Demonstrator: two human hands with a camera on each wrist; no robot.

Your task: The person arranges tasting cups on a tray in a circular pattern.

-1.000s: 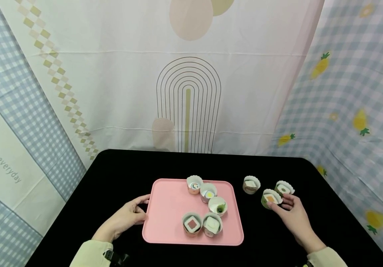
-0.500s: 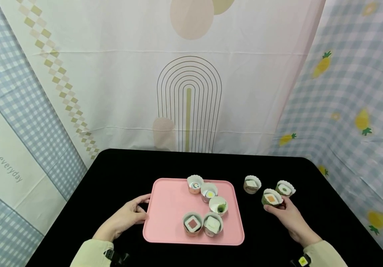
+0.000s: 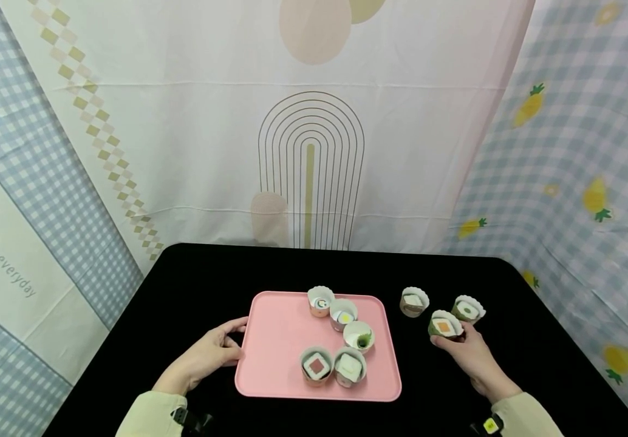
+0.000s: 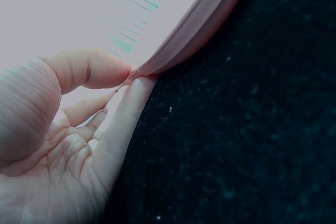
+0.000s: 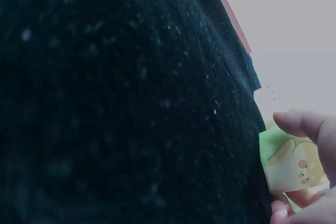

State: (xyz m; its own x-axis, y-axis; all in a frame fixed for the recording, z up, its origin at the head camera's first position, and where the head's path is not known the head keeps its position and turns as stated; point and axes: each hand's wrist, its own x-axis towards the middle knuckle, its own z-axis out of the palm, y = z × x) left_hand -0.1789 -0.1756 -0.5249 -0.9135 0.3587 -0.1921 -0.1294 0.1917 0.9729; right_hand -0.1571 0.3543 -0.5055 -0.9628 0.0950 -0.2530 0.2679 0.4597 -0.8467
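My left hand (image 3: pixel 203 357) pinches the left rim of the pink tray (image 3: pixel 270 352) between thumb and fingers; the left wrist view shows the tray's edge (image 4: pixel 184 30) caught there. My right hand (image 3: pixel 475 359) grips a green paper cake cup (image 3: pixel 435 331) holding a white square piece with an orange centre. In the right wrist view that cup (image 5: pixel 286 161) bears a cartoon animal face, and the thumb lies at its rim. Directly behind it stands another green paper cup (image 3: pixel 468 308). Whether the held cup touches the table is unclear.
On the tray's right half stand several paper cups, among them one with a red-centred white square (image 3: pixel 316 366) and one with green garnish (image 3: pixel 359 337). A brown-patterned cup (image 3: pixel 413 302) sits between tray and right hand. Black cloth (image 3: pixel 210 273) covers the table; curtains (image 3: pixel 401 152) hang behind.
My right hand has shifted slightly left and down, with its fingers now behind the orange-centred cup and its thumb lower on the near side. The left hand and tray look still.
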